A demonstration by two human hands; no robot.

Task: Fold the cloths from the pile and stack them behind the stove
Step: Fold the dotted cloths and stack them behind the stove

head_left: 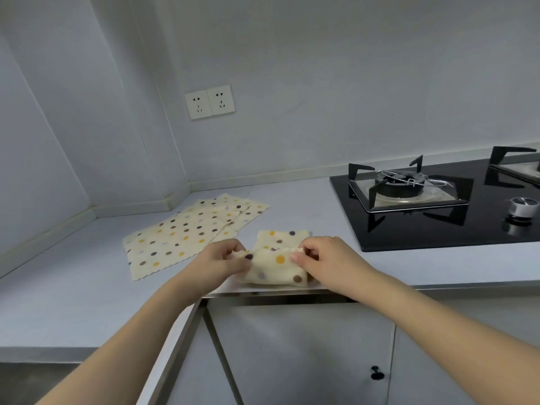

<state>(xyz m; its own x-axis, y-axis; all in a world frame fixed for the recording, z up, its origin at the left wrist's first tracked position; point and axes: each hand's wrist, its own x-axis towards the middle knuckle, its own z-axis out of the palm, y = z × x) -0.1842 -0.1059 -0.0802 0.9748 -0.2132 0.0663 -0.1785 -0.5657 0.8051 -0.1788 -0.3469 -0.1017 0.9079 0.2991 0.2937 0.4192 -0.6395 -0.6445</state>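
Observation:
A cream cloth with coloured dots (274, 266) lies partly folded at the counter's front edge. My left hand (225, 257) pinches its left corner, and my right hand (317, 254) pinches its right corner; the near flap is lifted over the rest. A pile of flat dotted cloths (187, 232) lies spread on the counter to the left, apart from the held one. The black glass stove (438, 200) sits to the right, with a strip of counter behind it along the wall.
The pale counter (73, 273) wraps into a corner at the left. A burner grate (406, 185) and a silver knob (523, 207) stand on the stove. Wall sockets (209, 102) sit above. Cabinet doors (306, 355) are below the counter edge.

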